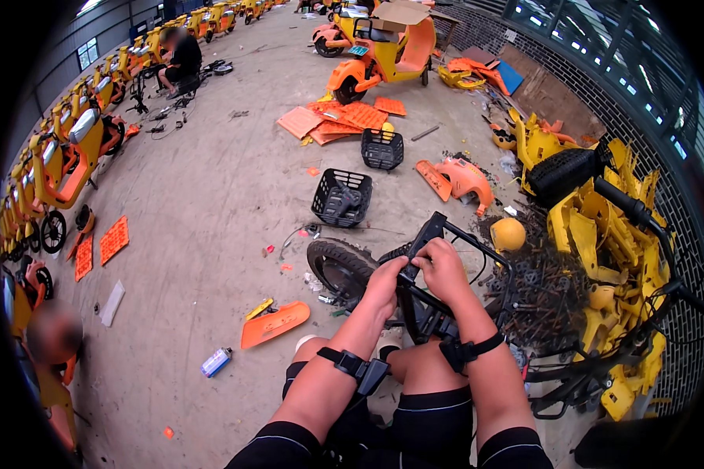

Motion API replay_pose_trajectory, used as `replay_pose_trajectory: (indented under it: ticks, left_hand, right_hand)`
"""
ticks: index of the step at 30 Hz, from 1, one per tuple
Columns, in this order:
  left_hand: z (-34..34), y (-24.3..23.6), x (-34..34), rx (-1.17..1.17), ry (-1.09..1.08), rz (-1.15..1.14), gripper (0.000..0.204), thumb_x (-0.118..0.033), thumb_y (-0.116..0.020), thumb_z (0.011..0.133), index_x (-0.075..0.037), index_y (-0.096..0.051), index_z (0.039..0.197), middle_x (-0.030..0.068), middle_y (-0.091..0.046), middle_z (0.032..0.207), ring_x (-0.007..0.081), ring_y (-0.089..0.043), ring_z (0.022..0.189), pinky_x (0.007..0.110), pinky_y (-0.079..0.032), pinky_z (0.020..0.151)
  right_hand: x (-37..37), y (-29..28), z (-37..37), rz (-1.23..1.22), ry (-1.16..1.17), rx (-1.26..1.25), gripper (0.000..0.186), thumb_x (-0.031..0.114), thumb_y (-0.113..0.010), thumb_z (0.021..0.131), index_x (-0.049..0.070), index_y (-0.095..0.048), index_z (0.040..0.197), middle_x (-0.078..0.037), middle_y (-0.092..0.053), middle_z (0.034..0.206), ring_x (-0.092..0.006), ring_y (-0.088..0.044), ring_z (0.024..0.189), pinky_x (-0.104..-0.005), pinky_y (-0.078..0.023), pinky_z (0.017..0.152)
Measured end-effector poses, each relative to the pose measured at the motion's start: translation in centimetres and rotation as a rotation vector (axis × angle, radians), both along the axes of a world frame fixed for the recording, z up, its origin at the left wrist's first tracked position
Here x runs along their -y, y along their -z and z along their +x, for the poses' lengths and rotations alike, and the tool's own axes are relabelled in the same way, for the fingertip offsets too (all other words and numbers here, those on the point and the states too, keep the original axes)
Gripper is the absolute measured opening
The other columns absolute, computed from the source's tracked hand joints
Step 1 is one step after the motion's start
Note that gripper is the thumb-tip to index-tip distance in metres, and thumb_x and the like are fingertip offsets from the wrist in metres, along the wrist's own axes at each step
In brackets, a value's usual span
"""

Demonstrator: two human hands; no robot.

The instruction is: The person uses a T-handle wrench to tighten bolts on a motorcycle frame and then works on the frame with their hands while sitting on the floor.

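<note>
My left hand (387,281) has its fingers pinched on a black metal bracket (431,227) at the top of a stripped scooter frame (429,301) between my knees. My right hand (443,264) grips the same bracket just to the right, fingers curled; anything small under the fingertips is hidden. Beyond my left hand is a black-tyred wheel (328,262). Black handlebars (633,207) and tubing lie to the right.
Yellow panels (579,227) and rusty hardware (536,289) are heaped right. Black baskets (340,195), orange panels (344,117), an orange tray (278,320) and a spray can (215,361) lie on the floor. A person (180,62) sits beside scooter rows (78,160).
</note>
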State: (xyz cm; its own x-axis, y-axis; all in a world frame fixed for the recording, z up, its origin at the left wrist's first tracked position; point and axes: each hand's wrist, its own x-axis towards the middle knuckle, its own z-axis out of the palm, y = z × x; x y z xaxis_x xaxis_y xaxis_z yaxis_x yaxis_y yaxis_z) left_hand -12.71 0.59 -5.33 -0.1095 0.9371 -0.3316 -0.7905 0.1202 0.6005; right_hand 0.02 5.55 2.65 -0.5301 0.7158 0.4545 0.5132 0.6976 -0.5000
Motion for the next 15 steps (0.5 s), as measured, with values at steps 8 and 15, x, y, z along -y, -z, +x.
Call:
replay_pose_trajectory:
  ticks: [8, 15]
  left_hand:
    - [0.2, 0.5, 0.0, -0.011, 0.001, 0.001, 0.021, -0.022, -0.064, 0.093, -0.005, -0.068, 0.106, 0.0005, -0.066, 0.096, 0.0106, -0.057, 0.090, 0.027, -0.042, 0.082]
    - [-0.1, -0.1, 0.1, 0.003, 0.008, 0.033, 0.016, -0.020, -0.062, 0.096, -0.007, -0.067, 0.101, 0.0000, -0.066, 0.095, 0.0099, -0.059, 0.090, 0.027, -0.043, 0.083]
  right_hand:
    - [-2.3, -0.7, 1.0, -0.049, -0.274, 0.082, 0.011, 0.001, -0.071, 0.079, 0.001, -0.061, 0.084, -0.013, -0.060, 0.087, -0.0344, -0.055, 0.090, -0.0413, -0.046, 0.080]
    - [0.2, 0.3, 0.5, -0.159, 0.021, 0.000, 0.021, 0.015, -0.078, 0.079, 0.001, -0.066, 0.090, -0.012, -0.061, 0.091, -0.0328, -0.058, 0.093, -0.0403, -0.047, 0.082]
